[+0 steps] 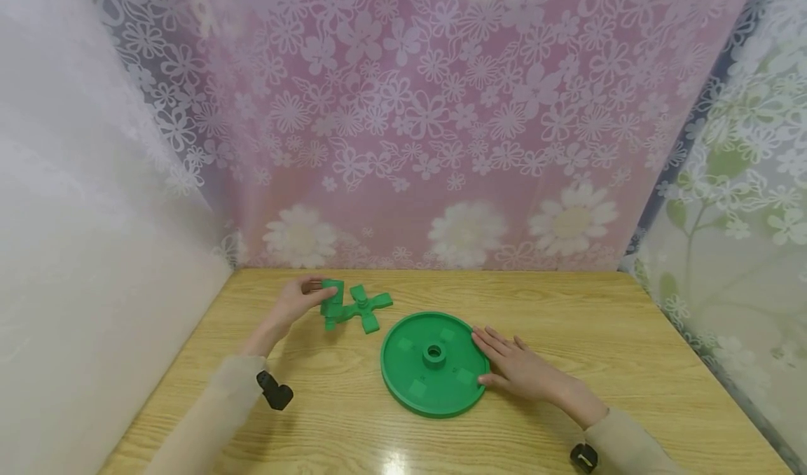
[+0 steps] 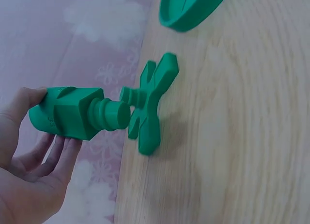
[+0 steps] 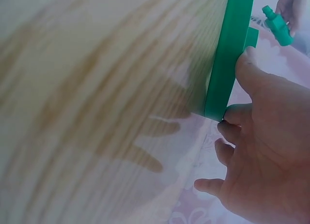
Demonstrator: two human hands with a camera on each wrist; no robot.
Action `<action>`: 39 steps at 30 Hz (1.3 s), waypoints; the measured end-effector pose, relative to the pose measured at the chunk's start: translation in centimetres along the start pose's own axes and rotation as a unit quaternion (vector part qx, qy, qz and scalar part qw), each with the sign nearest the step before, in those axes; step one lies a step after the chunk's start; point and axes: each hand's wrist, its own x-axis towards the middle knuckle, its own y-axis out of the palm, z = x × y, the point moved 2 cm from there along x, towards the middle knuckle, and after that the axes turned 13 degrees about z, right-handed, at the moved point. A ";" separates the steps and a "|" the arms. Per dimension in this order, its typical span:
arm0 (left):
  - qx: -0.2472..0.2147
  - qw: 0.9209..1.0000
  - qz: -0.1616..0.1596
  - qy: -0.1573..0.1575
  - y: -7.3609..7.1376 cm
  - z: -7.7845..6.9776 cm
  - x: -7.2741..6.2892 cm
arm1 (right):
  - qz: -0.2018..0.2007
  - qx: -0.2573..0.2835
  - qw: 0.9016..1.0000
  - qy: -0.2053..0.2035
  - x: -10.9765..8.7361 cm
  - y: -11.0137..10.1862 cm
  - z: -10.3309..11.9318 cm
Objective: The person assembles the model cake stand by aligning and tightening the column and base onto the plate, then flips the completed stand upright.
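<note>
My left hand [image 1: 295, 304] grips a green post-like piece [image 1: 332, 298] with thumb and fingers. It has a blocky middle and a stepped round stub [image 2: 114, 115], which points toward the table in the left wrist view. Just right of it lies a green cross-shaped piece [image 1: 361, 307] with a short central peg. A round green disc [image 1: 435, 398] with a raised rim and a hollow central hub rests on the table. My right hand [image 1: 520, 371] touches the disc's right edge with fingers extended. In the right wrist view its thumb [image 3: 249, 71] lies against the rim.
The wooden table [image 1: 328, 426] carries these green pieces. A pink flowered curtain [image 1: 410, 146] hangs along the back edge, and pale sheets close in the left and right sides. Black wrist cameras [image 1: 274, 391] are strapped to both forearms.
</note>
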 end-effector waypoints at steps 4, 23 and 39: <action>-0.008 1.000 -0.014 0.015 1.5 -0.3 0.2 | 0.001 -0.003 1.000 0.001 0.0 0.1 -0.1; -0.034 0.994 -0.001 0.101 7.6 -3.6 0.4 | 0.009 0.003 1.000 0.002 -0.1 -0.4 0.3; -0.092 0.981 0.050 0.163 11.0 -4.7 0.6 | 0.016 0.011 1.000 0.002 -0.1 -0.3 0.2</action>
